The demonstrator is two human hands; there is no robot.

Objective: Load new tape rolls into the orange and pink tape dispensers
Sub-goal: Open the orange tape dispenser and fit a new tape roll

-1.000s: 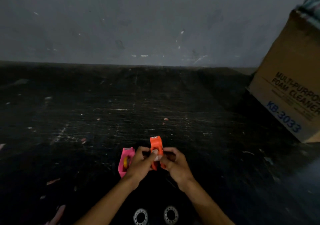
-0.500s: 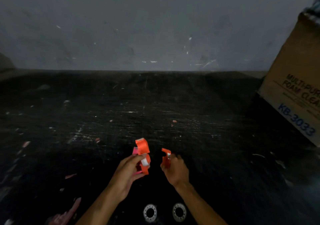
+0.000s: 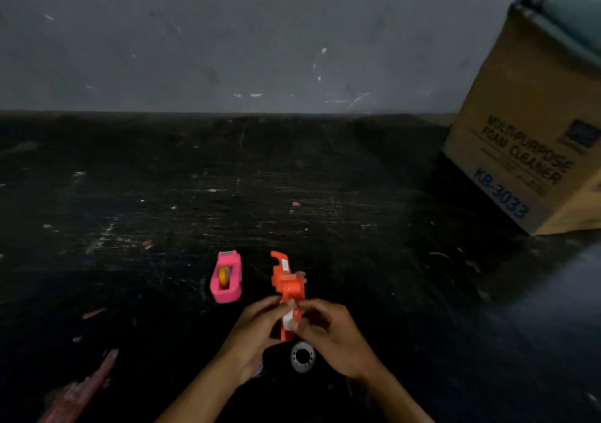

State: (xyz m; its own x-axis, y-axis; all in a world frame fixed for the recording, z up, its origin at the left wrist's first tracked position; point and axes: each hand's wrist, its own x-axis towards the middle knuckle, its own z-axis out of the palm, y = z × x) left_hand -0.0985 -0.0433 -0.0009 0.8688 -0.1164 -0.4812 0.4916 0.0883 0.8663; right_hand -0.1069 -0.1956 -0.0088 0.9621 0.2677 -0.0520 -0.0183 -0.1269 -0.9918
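The orange tape dispenser [image 3: 288, 284] is held upright above the dark floor, opened up, with a white strip showing at its lower end. My left hand [image 3: 257, 328] and my right hand [image 3: 328, 331] both grip its lower part, fingertips meeting at the white strip. The pink tape dispenser [image 3: 226, 278] lies on the floor to the left, with a yellowish core inside it. One clear tape roll [image 3: 302, 356] lies flat on the floor just under my hands. A second roll [image 3: 258, 367] is mostly hidden behind my left wrist.
A cardboard box [image 3: 533, 136] printed "MULTI-PURPOSE FOAM CLEANER" stands at the right against the grey wall [image 3: 227, 39]. A reddish scrap [image 3: 81, 390] lies at the lower left. The dark floor [image 3: 292, 178] is scratched and speckled with small debris.
Half a second ago the orange dispenser was split, one piece in each hand. Now both hands have come together on it. The pink dispenser, earlier hidden behind my left hand, shows fully.
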